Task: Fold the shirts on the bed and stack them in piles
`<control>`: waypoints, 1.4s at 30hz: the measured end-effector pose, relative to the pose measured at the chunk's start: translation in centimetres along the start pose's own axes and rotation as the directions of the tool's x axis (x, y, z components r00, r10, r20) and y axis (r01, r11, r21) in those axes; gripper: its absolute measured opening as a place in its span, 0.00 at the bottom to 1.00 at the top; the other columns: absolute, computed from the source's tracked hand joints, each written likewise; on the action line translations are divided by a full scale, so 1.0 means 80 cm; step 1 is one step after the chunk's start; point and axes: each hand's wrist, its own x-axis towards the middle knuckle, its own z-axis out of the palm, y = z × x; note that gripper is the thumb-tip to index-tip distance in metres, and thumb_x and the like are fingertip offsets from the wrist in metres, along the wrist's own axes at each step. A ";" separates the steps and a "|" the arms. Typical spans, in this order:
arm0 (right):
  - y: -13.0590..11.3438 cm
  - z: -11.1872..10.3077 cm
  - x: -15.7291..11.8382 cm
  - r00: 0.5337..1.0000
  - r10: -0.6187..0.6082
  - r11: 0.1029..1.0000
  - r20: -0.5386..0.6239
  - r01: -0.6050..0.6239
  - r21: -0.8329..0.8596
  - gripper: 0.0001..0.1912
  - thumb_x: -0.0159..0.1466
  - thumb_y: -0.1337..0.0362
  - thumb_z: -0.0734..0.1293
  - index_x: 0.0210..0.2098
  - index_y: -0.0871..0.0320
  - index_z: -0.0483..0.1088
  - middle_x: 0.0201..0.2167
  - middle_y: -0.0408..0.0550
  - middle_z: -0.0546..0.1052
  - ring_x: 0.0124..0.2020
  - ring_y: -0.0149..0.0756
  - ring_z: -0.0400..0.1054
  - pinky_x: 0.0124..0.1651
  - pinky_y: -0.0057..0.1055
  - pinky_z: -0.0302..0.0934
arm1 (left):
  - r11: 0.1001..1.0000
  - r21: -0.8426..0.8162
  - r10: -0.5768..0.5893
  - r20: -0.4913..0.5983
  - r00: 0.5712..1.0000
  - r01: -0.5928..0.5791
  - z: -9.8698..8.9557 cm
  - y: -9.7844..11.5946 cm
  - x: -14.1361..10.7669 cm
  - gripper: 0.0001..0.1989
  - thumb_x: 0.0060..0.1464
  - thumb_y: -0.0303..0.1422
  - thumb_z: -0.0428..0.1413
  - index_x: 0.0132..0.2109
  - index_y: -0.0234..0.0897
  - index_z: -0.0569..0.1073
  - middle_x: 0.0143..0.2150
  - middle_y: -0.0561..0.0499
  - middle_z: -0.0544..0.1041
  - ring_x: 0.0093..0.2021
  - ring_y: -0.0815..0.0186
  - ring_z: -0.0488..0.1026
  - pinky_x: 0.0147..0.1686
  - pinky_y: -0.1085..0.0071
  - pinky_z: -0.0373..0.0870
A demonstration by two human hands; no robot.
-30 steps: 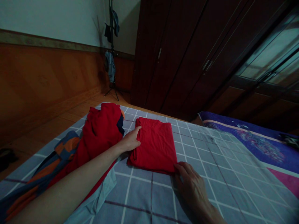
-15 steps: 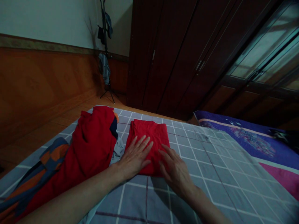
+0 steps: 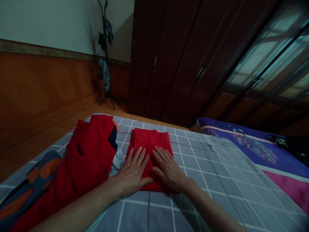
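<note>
1. The folded cloth [image 3: 153, 138] lies flat on the bed [image 3: 202, 183], to the right of the red heap [image 3: 89, 154], with small creases in its top face.
2. The left hand [image 3: 132, 172] is laid over its left part, palm down. Its fingers are spread and straight, clasping nothing.
3. The right hand [image 3: 170, 170] covers its right part, fingers extended and close together, also gripping nothing. The thumbs point inward, near each other but apart. How hard either hand presses, I cannot tell.
4. Uneven pressure looks the likeliest trouble: if one palm pushes harder, the top layer could slide over those beneath and skew the edges.
5. Sliding the hands apart might stretch the top face or pull a fold loose, since no fingers pinch the layers together.
6. The bed probably gives under weight, so hard pressing could sink the cloth and ruck the checked sheet instead of flattening the creases.
7. The left forearm crosses in front of the heap; a sideways sweep could drag it, or the grey cloth [image 3: 117, 161] beside it, against the folded edge. Whether the grey cloth touches that edge is hidden by the hand.
8. Lifting by the top layer alone would likely let the folds fall open.
</note>
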 end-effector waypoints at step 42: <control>-0.032 0.024 0.183 0.971 -0.202 0.976 0.131 0.189 0.105 0.31 0.69 0.48 0.48 0.66 0.58 0.51 0.67 0.52 0.49 0.68 0.44 0.36 0.66 0.49 0.33 | 0.949 -0.309 0.081 0.027 0.996 -0.069 -0.004 0.001 -0.004 0.31 0.61 0.49 0.41 0.66 0.41 0.54 0.69 0.39 0.45 0.68 0.42 0.33 0.61 0.39 0.31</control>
